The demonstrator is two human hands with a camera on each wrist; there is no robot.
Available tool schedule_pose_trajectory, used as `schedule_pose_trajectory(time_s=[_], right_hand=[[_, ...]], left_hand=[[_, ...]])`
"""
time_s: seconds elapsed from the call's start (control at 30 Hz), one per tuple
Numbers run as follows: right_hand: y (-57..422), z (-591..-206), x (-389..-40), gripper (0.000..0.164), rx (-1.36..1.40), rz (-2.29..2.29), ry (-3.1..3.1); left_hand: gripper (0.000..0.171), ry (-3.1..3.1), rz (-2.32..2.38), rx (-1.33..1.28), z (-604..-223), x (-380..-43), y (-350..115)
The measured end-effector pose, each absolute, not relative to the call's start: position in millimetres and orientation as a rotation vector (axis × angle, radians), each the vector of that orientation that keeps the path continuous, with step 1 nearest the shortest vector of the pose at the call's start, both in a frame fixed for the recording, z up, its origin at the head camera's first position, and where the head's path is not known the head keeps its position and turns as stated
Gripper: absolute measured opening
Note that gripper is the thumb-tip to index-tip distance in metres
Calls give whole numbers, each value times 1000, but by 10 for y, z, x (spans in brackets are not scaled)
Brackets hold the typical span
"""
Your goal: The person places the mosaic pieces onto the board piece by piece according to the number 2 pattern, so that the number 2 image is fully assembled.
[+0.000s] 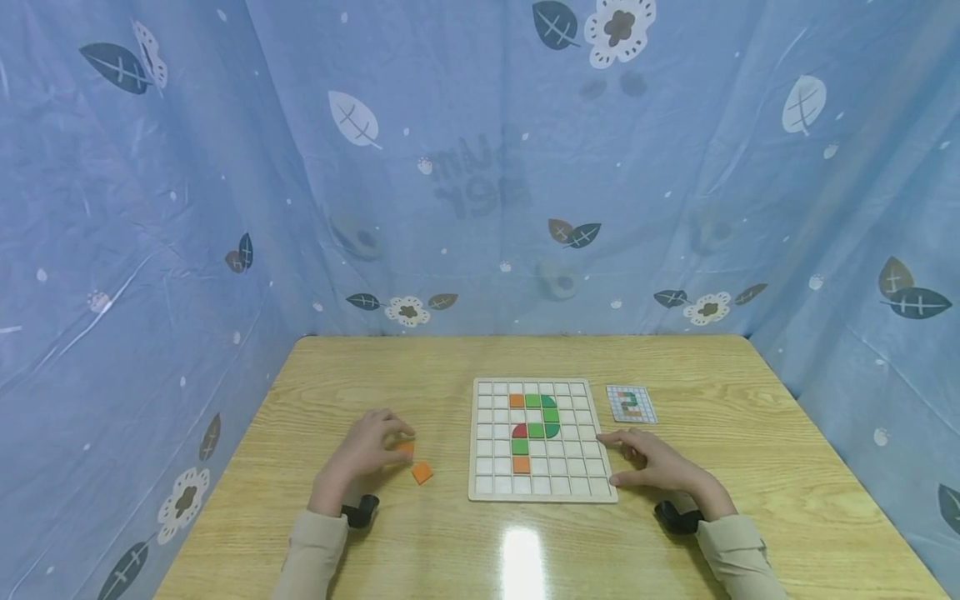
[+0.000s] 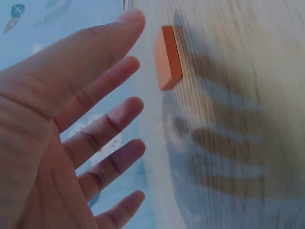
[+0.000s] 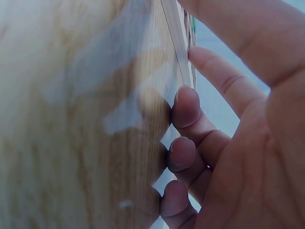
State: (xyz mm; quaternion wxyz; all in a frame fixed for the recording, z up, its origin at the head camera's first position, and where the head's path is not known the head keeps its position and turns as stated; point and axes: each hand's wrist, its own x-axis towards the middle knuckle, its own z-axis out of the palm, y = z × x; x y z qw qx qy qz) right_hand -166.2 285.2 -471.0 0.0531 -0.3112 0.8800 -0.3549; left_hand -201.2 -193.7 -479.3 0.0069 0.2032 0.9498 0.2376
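Note:
My left hand (image 1: 370, 450) hovers low over the table at the left, thumb and fingers apart with nothing held. Just at its fingertips lies an orange tile (image 1: 406, 448), partly covered in the head view. A second orange square tile (image 1: 422, 472) lies to its right; one orange tile (image 2: 167, 59) shows beyond the thumb in the left wrist view. My right hand (image 1: 656, 461) touches the right edge of a white gridded board (image 1: 491, 487) with index finger and thumb, its other fingers bent. Green, red and orange tiles (image 1: 536, 430) form a curved figure on the board.
A small pattern card (image 1: 632, 404) with a similar coloured figure lies right of the board, beyond my right hand. The wooden table (image 1: 405, 550) is enclosed by a blue patterned curtain (image 1: 480, 167) at the back and sides.

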Motion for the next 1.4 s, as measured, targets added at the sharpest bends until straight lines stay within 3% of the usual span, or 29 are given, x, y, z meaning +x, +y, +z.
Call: schedule_pose_trajectory(time_s=[0.57,1.4], right_hand=[[2989,-5048,-1815,59,-990,-1037,2719],[3006,-5047,-1808,60,-987,-1065,2684]], left_hand=[[24,2954,718,553,-4846,-2029,-2058],[26,3035,706,655,-4870,-2065,-1989]])
